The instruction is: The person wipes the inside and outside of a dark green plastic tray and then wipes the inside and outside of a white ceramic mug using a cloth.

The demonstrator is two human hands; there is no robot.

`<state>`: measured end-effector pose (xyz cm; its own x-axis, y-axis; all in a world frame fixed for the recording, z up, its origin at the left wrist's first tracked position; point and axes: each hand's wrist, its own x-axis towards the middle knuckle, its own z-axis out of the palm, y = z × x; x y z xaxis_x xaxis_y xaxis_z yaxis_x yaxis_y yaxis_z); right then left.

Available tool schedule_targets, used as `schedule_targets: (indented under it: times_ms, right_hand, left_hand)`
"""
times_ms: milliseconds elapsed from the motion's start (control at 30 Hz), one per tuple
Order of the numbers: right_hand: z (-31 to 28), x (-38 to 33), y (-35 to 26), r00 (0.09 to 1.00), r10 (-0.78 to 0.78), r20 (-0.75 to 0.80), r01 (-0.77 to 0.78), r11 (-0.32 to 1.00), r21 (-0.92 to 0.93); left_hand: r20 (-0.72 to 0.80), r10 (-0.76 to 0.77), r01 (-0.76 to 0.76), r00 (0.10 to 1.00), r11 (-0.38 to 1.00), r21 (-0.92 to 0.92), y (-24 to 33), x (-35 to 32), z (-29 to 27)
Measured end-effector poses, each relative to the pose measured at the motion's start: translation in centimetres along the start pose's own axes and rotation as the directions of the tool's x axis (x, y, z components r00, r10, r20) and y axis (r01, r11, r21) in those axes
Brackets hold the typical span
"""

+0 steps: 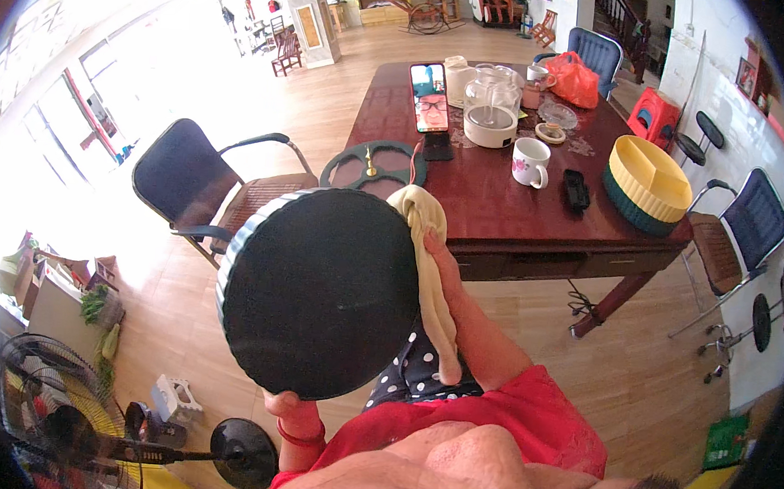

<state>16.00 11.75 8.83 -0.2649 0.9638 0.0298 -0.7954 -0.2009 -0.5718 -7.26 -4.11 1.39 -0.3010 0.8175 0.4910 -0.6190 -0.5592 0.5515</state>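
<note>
A large round black disc [316,289] with a ribbed pale rim fills the middle of the view, its flat dark back toward me. My left hand [288,405] grips its lower edge from below. My right hand [439,252] presses a cream-yellow cloth [428,247] against the disc's right edge; the cloth hangs down along my forearm. A dark green round frame with a gold hand [372,163] lies on the near edge of the table, just above the disc.
A dark red wooden table [495,197] carries a propped phone [429,97], glass kettle [490,111], floral mug [530,161], black remote [577,190] and yellow-green divided tray [648,182]. Chairs stand at left [187,185] and right [743,228]. A floor fan [61,421] is lower left.
</note>
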Motion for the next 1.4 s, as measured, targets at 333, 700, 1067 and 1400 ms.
schedule_targets:
  times_ms: [333,700,1067,1400]
  right_hand:
    - [0.2,-3.0,3.3,0.984,0.042,0.171,-0.102,0.928,0.358]
    - [1.3,-0.3,4.4,0.996,0.078,-0.049,-0.073,0.991,0.112]
    - [1.8,-3.6,2.0,0.961,0.177,0.210,-0.232,0.934,0.272]
    - [3.8,-2.4,-3.4,0.907,-0.088,0.411,0.032,0.990,0.140]
  left_hand:
    - [-0.143,-0.006,-0.017,0.990,0.987,-0.160,-1.1,1.7,3.6]
    - [0.513,0.265,-0.567,0.816,0.539,0.623,-3.3,1.8,2.8]
    - [0.869,-0.096,-0.828,0.485,-0.368,0.422,0.3,7.8,9.1]
    - [0.803,-0.436,-0.876,0.407,-0.435,0.208,3.7,9.5,9.3]
